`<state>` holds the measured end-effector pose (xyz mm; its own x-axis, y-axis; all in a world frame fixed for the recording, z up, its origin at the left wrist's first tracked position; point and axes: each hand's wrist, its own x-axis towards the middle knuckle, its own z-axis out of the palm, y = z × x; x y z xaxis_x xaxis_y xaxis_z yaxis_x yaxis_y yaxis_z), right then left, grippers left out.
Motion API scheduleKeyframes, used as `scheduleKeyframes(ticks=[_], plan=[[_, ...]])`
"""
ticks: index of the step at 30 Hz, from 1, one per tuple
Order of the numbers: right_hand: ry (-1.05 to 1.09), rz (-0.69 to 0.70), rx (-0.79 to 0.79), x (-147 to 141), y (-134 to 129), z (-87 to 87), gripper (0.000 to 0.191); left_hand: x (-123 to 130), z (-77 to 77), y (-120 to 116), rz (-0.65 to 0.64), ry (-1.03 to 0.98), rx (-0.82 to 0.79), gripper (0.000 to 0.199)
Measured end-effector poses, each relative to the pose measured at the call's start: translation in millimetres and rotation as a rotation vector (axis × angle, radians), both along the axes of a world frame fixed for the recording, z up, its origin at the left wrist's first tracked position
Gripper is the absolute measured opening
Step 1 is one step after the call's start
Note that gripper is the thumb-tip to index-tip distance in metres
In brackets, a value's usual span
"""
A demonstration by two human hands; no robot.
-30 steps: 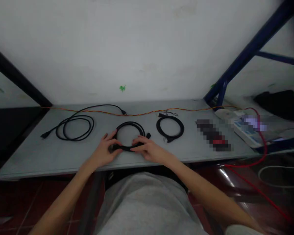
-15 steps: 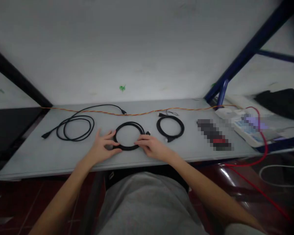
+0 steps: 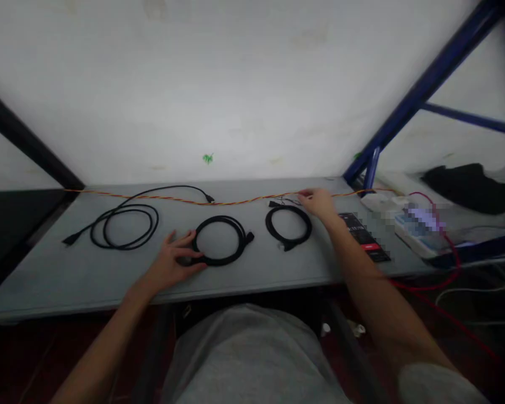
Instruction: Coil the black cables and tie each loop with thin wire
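A coiled black cable [image 3: 240, 255] lies flat on the middle of the table. My left hand [image 3: 174, 259] rests at the coil's left side, fingers spread and tips touching it. Farther right is a smaller coiled black cable [image 3: 309, 230] with its plugs at the near and far sides. Behind that coil lie thin black twist ties [image 3: 285, 198]. My right hand [image 3: 318, 205] reaches there with its fingertips pinched together at the ties' right end. A looser black cable [image 3: 122, 246] with a plug at each end spreads out on the left.
A yellow-red twisted wire [image 3: 177, 200] crosses the back of the grey table [image 3: 67, 280]. A black and red package [image 3: 364, 238] lies right of my forearm. Beyond it are a white box [image 3: 412, 235], a red cable [image 3: 454, 269] and a blue metal frame [image 3: 408, 106].
My right hand has left the middle coil and moved right and back to the twist ties. The left hand stays at the middle coil. The view has shifted slightly.
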<state>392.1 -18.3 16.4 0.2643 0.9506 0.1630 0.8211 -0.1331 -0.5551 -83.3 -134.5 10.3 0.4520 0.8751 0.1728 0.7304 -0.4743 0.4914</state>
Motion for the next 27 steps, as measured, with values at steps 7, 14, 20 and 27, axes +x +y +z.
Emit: scheduleKeyframes(ticks=[7,14,20,27], plan=[[-0.032,0.000,-0.076,19,13,-29.9,0.021,-2,-3.8,0,0.000,0.002,0.009,0.037],[0.013,0.006,0.060,23,13,-36.7,0.029,-2,-5.2,-1,0.003,0.010,0.017,0.035],[0.084,0.010,0.160,25,4,-23.0,0.035,-3,-7.0,-1,-0.007,0.010,0.041,0.033],[0.173,-0.004,0.259,20,-5,-5.6,0.040,1,0.3,-4,-0.045,-0.022,0.161,0.021]])
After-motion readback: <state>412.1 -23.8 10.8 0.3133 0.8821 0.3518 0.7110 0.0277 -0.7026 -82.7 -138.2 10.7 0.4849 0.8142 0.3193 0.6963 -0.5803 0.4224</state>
